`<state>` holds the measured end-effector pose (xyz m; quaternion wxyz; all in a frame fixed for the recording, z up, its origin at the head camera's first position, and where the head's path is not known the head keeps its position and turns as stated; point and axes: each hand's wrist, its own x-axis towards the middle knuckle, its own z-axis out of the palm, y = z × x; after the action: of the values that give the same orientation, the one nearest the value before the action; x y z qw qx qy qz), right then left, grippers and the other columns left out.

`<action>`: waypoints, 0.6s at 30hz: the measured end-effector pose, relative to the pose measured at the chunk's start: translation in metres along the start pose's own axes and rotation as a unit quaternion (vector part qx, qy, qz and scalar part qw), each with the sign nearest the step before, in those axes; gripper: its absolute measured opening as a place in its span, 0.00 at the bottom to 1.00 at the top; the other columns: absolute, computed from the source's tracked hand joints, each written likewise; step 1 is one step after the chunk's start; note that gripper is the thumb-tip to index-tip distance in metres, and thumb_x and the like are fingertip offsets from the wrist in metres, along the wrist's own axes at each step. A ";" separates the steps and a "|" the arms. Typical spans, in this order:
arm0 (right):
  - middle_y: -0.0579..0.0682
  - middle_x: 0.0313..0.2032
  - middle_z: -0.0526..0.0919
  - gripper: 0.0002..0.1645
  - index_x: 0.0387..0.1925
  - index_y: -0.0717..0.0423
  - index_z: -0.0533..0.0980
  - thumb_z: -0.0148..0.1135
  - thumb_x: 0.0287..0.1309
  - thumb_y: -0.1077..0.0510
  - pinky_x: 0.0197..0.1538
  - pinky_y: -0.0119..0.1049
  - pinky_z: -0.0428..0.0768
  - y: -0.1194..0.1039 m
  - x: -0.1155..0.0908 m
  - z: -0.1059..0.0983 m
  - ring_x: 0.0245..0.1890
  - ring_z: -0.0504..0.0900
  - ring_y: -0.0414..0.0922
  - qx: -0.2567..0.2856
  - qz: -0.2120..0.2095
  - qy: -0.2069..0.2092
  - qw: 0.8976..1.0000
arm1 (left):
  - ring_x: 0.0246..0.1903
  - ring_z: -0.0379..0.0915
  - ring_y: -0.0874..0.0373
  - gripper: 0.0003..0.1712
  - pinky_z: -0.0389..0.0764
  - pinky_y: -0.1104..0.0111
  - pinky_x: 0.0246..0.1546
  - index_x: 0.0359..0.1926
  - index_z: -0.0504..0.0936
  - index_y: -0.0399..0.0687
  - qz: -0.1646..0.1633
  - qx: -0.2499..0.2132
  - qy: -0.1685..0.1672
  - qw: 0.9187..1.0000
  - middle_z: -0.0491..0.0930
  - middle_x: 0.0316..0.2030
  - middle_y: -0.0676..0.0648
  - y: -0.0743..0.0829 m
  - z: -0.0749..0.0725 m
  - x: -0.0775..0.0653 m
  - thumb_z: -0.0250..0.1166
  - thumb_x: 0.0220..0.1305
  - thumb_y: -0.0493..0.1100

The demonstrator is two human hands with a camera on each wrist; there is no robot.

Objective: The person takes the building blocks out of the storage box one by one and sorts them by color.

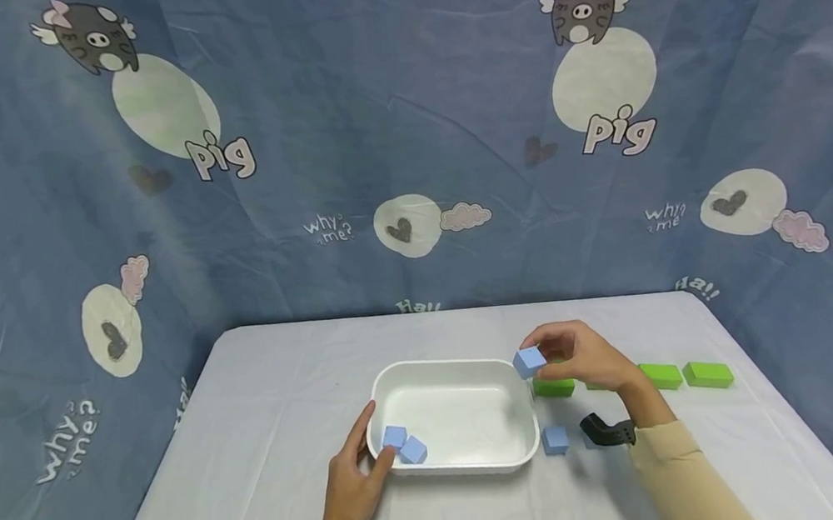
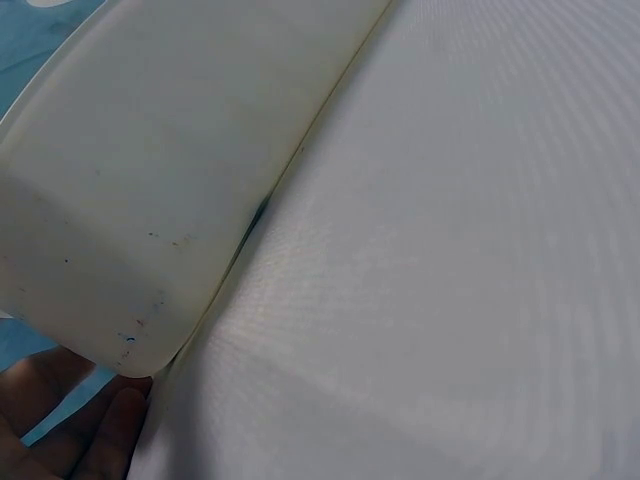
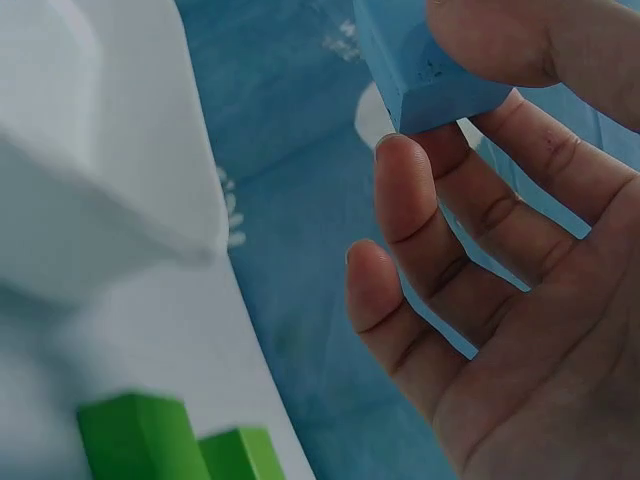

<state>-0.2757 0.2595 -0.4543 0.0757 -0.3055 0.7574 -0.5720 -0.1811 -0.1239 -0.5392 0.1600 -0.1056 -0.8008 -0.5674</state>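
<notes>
Blue cloth backdrop (image 1: 314, 136), printed with pigs and lettering; white-covered table (image 1: 258, 493). Held blue block (image 1: 529, 362): raised at the white tray's right rear corner, pinched between thumb and fingers of the right hand (image 1: 584, 354). White tray (image 1: 462, 423): contains two blue blocks (image 1: 414, 450), front left corner; left hand (image 1: 351, 486), thumb and fingers spread, touching its left end. Right of tray: another blue block (image 1: 555, 440); green blocks (image 1: 709, 374), in a row, partly hidden by the right hand.

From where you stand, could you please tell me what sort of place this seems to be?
Probably a makeshift indoor work area: a white-covered table, a printed curtain hanging behind it, and blocks in and beside a tray.
</notes>
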 end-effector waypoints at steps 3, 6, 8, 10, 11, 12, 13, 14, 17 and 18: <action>0.59 0.42 0.85 0.20 0.49 0.65 0.82 0.72 0.52 0.72 0.42 0.38 0.84 0.001 -0.011 -0.008 0.36 0.83 0.47 -0.010 0.010 0.011 1.000 | 0.61 0.73 0.37 0.38 0.67 0.83 0.59 0.70 0.69 0.31 0.009 -0.003 0.003 1.000 0.75 0.61 0.29 0.003 0.000 0.001 0.71 0.60 0.31; 0.59 0.42 0.85 0.20 0.50 0.65 0.81 0.71 0.53 0.72 0.39 0.38 0.85 0.001 -0.022 -0.015 0.35 0.83 0.47 -0.013 0.016 0.022 1.000 | 0.62 0.73 0.40 0.39 0.66 0.83 0.60 0.72 0.69 0.37 0.012 0.002 0.007 1.000 0.75 0.63 0.32 -0.009 0.001 0.001 0.71 0.61 0.32; 0.59 0.42 0.85 0.21 0.50 0.66 0.81 0.71 0.52 0.73 0.39 0.39 0.85 0.001 -0.030 -0.020 0.36 0.84 0.49 -0.013 0.020 0.030 0.999 | 0.63 0.73 0.44 0.39 0.66 0.83 0.60 0.73 0.69 0.42 0.009 0.005 0.005 1.000 0.75 0.64 0.35 -0.019 0.002 0.000 0.72 0.61 0.34; 0.59 0.42 0.85 0.21 0.50 0.66 0.81 0.70 0.52 0.74 0.39 0.40 0.86 0.000 -0.038 -0.025 0.36 0.85 0.50 -0.014 0.025 0.038 0.999 | 0.64 0.72 0.46 0.40 0.66 0.83 0.60 0.74 0.69 0.46 0.005 0.005 0.000 1.000 0.75 0.65 0.37 -0.027 0.003 0.000 0.72 0.62 0.36; 0.59 0.42 0.85 0.21 0.50 0.66 0.81 0.70 0.52 0.74 0.40 0.40 0.86 0.001 -0.043 -0.027 0.36 0.85 0.51 -0.015 0.029 0.042 0.999 | 0.64 0.72 0.47 0.40 0.66 0.83 0.60 0.74 0.69 0.47 0.004 0.005 -0.002 1.000 0.75 0.65 0.38 -0.029 0.003 0.000 0.72 0.62 0.37; 0.58 0.42 0.85 0.21 0.50 0.65 0.81 0.71 0.52 0.74 0.40 0.40 0.87 0.001 -0.048 -0.029 0.36 0.85 0.51 -0.018 0.035 0.048 0.998 | 0.64 0.72 0.47 0.40 0.66 0.83 0.60 0.74 0.69 0.48 0.005 0.006 -0.003 1.000 0.75 0.65 0.38 -0.030 0.003 0.000 0.72 0.63 0.37; 0.58 0.42 0.85 0.21 0.50 0.66 0.81 0.71 0.53 0.74 0.40 0.40 0.87 0.002 -0.052 -0.031 0.36 0.85 0.51 -0.021 0.039 0.051 0.998 | 0.64 0.72 0.46 0.40 0.66 0.83 0.60 0.74 0.69 0.47 0.005 0.005 -0.002 1.000 0.75 0.65 0.38 -0.030 0.004 0.000 0.72 0.63 0.37; 0.57 0.42 0.86 0.21 0.50 0.66 0.81 0.71 0.53 0.74 0.40 0.40 0.87 0.002 -0.058 -0.032 0.36 0.85 0.51 -0.027 0.045 0.056 0.997 | 0.64 0.72 0.45 0.40 0.66 0.83 0.60 0.74 0.69 0.45 0.002 0.005 -0.001 1.000 0.75 0.65 0.37 -0.028 0.004 0.000 0.72 0.62 0.36; 0.55 0.42 0.86 0.21 0.51 0.65 0.81 0.72 0.54 0.72 0.40 0.39 0.86 0.005 -0.072 -0.037 0.37 0.85 0.49 -0.042 0.068 0.071 0.994 | 0.63 0.72 0.40 0.39 0.65 0.85 0.59 0.73 0.69 0.38 0.002 0.008 0.001 1.000 0.75 0.63 0.32 -0.010 0.003 0.000 0.71 0.62 0.33; 0.55 0.42 0.86 0.21 0.51 0.65 0.80 0.72 0.54 0.72 0.39 0.38 0.86 0.006 -0.077 -0.038 0.37 0.85 0.47 -0.045 0.073 0.075 0.993 | 0.63 0.72 0.39 0.38 0.64 0.85 0.59 0.72 0.69 0.36 0.003 0.009 0.002 1.000 0.75 0.63 0.31 -0.004 0.003 0.000 0.71 0.62 0.33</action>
<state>-0.2343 0.3343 -0.4654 0.0459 -0.2087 0.8063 -0.5516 -0.1831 -0.1227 -0.5438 0.1642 -0.1055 -0.8054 -0.5597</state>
